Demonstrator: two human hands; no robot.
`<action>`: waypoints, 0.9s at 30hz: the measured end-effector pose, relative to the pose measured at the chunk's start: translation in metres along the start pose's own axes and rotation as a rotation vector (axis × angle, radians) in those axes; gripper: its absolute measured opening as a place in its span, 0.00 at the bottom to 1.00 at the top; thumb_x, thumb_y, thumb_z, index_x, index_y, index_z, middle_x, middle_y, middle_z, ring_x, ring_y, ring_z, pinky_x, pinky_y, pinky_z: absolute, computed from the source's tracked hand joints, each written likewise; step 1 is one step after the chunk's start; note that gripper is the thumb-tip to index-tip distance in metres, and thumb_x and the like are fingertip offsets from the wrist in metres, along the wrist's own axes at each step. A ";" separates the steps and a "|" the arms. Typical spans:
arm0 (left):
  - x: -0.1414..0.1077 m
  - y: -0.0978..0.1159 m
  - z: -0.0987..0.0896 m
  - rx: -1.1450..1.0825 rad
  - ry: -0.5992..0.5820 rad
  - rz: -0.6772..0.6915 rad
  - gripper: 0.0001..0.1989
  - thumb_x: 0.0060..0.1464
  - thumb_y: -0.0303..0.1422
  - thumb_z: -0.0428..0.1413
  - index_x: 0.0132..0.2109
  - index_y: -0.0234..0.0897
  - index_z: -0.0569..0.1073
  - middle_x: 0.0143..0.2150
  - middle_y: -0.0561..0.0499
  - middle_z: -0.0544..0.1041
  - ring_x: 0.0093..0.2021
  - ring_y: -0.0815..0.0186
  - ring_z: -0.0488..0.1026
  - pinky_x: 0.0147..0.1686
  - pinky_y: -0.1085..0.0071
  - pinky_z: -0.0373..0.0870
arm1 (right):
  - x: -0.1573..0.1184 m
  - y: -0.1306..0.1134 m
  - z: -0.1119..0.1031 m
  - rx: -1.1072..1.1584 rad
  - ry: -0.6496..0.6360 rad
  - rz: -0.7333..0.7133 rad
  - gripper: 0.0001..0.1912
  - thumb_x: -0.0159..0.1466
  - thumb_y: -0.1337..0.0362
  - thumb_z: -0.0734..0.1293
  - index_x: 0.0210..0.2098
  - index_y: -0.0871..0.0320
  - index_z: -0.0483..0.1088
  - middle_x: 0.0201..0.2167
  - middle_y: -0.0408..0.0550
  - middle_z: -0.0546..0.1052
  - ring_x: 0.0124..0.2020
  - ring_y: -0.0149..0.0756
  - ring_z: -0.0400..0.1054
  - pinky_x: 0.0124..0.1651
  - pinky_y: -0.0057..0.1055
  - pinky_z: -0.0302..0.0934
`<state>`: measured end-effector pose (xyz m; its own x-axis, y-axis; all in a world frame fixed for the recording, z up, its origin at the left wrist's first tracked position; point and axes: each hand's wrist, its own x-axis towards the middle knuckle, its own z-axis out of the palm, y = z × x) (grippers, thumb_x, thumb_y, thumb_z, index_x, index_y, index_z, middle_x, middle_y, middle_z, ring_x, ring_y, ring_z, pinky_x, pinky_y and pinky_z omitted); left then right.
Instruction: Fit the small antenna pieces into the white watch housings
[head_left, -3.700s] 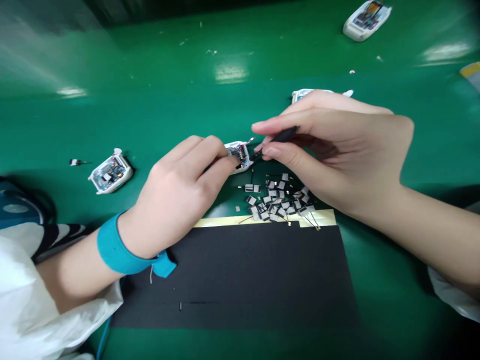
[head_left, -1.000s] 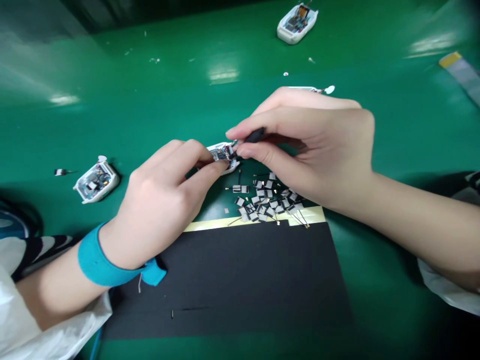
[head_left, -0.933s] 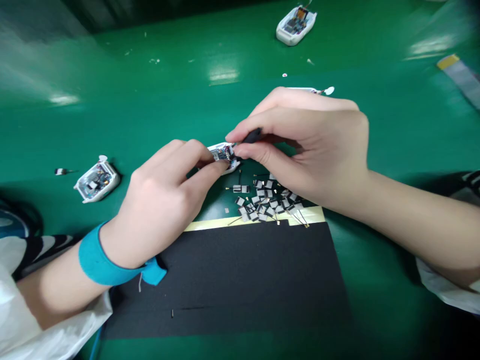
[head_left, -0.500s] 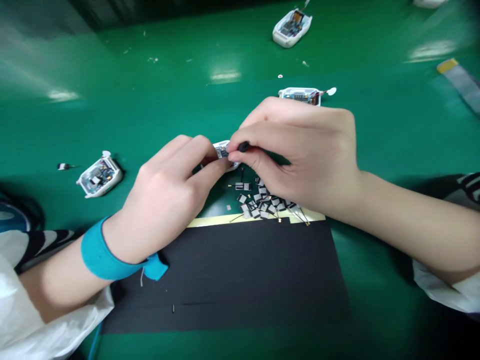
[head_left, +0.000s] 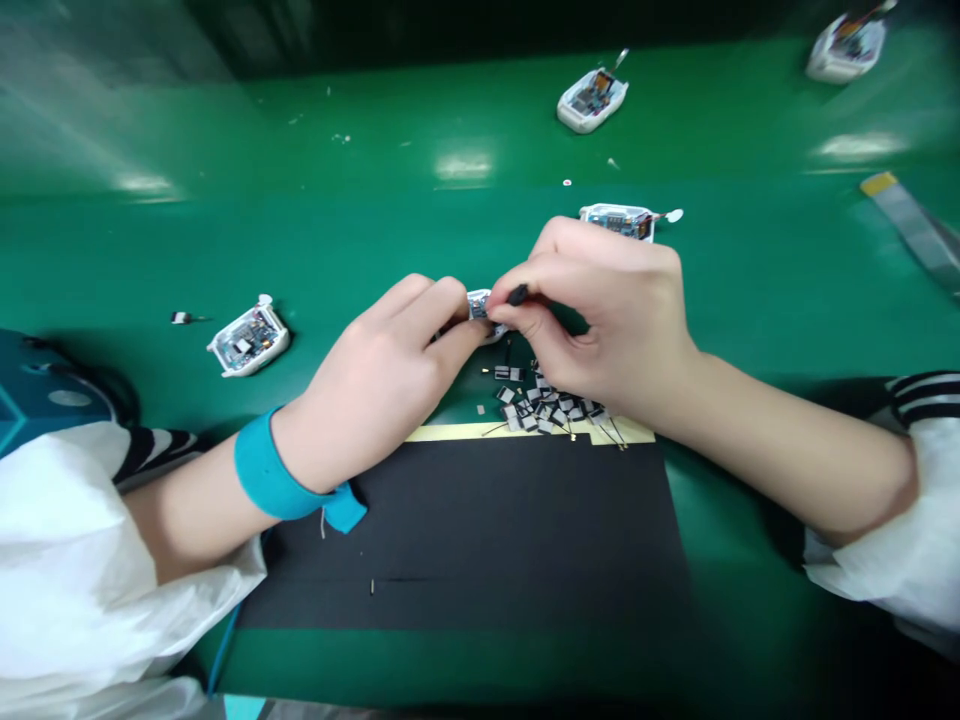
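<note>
At the middle of the bench, a small white device housing [head_left: 480, 303] with a circuit board inside is mostly covered by my fingers. My left hand [head_left: 394, 375] has its fingers closed on the housing's left side, steadying it; a teal wrist strap [head_left: 277, 470] goes round that wrist. From the right, my right hand [head_left: 611, 310] pinches a slim black tool [head_left: 517, 295], seen nearly end-on over the housing; its tip is hidden. Just below my fingers lies a pile of small black-and-white parts [head_left: 547, 408] with thin leads.
Similar open housings lie at the left [head_left: 250, 338], behind my right hand [head_left: 619, 220], and farther back. A loose small part [head_left: 181, 318] sits far left. A black mat [head_left: 510, 530] edged with yellow tape [head_left: 442, 432] covers the front. A grey flat strip [head_left: 911, 225] lies right.
The whole view has shifted, so the bench things appear farther right, and those at the back lower. Both hands keep their hold at the housing, with little visible change.
</note>
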<state>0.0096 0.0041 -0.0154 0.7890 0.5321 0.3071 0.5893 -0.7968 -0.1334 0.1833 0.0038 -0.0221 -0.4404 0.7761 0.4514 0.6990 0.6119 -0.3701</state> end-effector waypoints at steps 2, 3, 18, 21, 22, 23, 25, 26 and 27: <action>0.000 0.000 0.000 -0.063 -0.001 -0.013 0.12 0.57 0.30 0.43 0.38 0.33 0.70 0.32 0.48 0.68 0.37 0.64 0.67 0.35 0.70 0.66 | 0.001 0.000 0.001 0.035 0.016 -0.011 0.08 0.60 0.66 0.58 0.27 0.59 0.66 0.24 0.44 0.65 0.25 0.27 0.59 0.27 0.26 0.54; 0.000 0.000 0.000 -0.095 -0.002 -0.025 0.12 0.57 0.31 0.43 0.38 0.32 0.70 0.33 0.48 0.69 0.39 0.63 0.67 0.36 0.69 0.67 | 0.001 0.001 0.001 0.060 0.032 -0.011 0.08 0.60 0.66 0.59 0.26 0.59 0.66 0.23 0.43 0.65 0.25 0.27 0.59 0.27 0.26 0.54; -0.001 0.001 -0.006 -0.162 -0.047 -0.117 0.11 0.54 0.35 0.49 0.41 0.32 0.67 0.34 0.47 0.70 0.37 0.63 0.68 0.36 0.68 0.67 | -0.008 0.008 -0.003 0.532 0.217 0.261 0.08 0.62 0.62 0.58 0.32 0.59 0.64 0.32 0.44 0.67 0.27 0.23 0.64 0.31 0.22 0.63; -0.002 0.003 -0.009 -0.271 -0.035 -0.220 0.19 0.51 0.40 0.51 0.47 0.32 0.63 0.32 0.49 0.69 0.32 0.66 0.67 0.32 0.71 0.66 | -0.008 0.010 -0.007 0.416 0.168 0.227 0.08 0.63 0.65 0.55 0.32 0.60 0.63 0.31 0.46 0.67 0.30 0.26 0.64 0.34 0.25 0.62; -0.003 0.003 -0.010 -0.342 -0.031 -0.270 0.20 0.51 0.38 0.51 0.49 0.32 0.61 0.31 0.50 0.69 0.30 0.68 0.67 0.31 0.72 0.66 | -0.007 0.011 -0.009 0.365 0.129 0.202 0.08 0.63 0.66 0.54 0.32 0.60 0.62 0.31 0.46 0.67 0.31 0.27 0.63 0.35 0.26 0.61; -0.002 0.002 -0.011 -0.419 -0.021 -0.317 0.19 0.52 0.36 0.50 0.50 0.32 0.60 0.30 0.51 0.68 0.29 0.70 0.66 0.31 0.73 0.66 | -0.006 0.011 -0.011 0.309 0.078 0.169 0.08 0.63 0.68 0.54 0.31 0.60 0.62 0.31 0.46 0.67 0.32 0.28 0.63 0.36 0.27 0.60; -0.002 0.000 -0.012 -0.554 0.008 -0.366 0.19 0.51 0.28 0.47 0.51 0.32 0.59 0.34 0.51 0.69 0.32 0.70 0.67 0.33 0.73 0.66 | -0.004 0.009 -0.014 0.207 -0.046 0.100 0.08 0.62 0.71 0.54 0.31 0.60 0.63 0.30 0.46 0.68 0.32 0.29 0.62 0.36 0.28 0.59; -0.001 -0.003 -0.012 -0.606 0.009 -0.351 0.21 0.49 0.25 0.46 0.52 0.33 0.58 0.37 0.49 0.69 0.36 0.69 0.67 0.37 0.72 0.66 | -0.003 0.007 -0.015 0.170 -0.108 0.074 0.08 0.61 0.71 0.55 0.32 0.60 0.63 0.30 0.46 0.68 0.31 0.29 0.62 0.35 0.27 0.58; -0.001 -0.005 -0.012 -0.651 -0.012 -0.311 0.24 0.47 0.23 0.46 0.54 0.33 0.57 0.42 0.48 0.69 0.42 0.67 0.66 0.43 0.70 0.65 | -0.002 0.005 -0.016 0.141 -0.166 0.056 0.07 0.60 0.71 0.56 0.31 0.60 0.64 0.29 0.46 0.67 0.30 0.29 0.62 0.33 0.26 0.57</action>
<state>0.0041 0.0046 -0.0040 0.6058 0.7620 0.2289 0.5664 -0.6150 0.5486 0.1965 0.0025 -0.0119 -0.4976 0.8169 0.2917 0.6442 0.5732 -0.5063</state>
